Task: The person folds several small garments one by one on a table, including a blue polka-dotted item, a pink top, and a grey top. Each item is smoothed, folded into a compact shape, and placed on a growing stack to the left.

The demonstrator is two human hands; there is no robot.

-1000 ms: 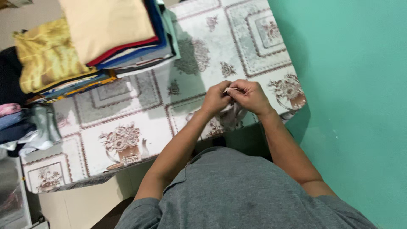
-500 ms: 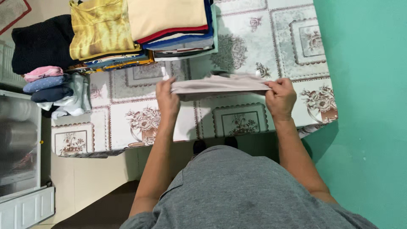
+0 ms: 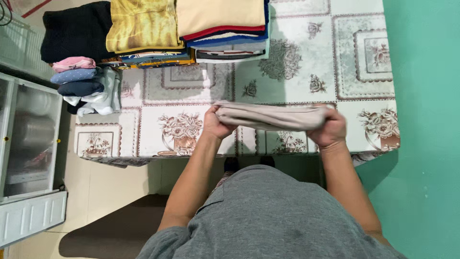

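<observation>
Beige cloth stretched between both hands above the near table edge.

We grip the folded beige cloth [image 3: 270, 116] at each end, left hand [image 3: 214, 123] and right hand [image 3: 329, 128] both closed on it, keeping it taut and level; folded clothes stack [image 3: 220, 24] sits far on the table [image 3: 306, 62].

Single head camera, looking straight down, near; table [image 3: 306, 72] ahead, floor [image 3: 110, 192] below.
</observation>
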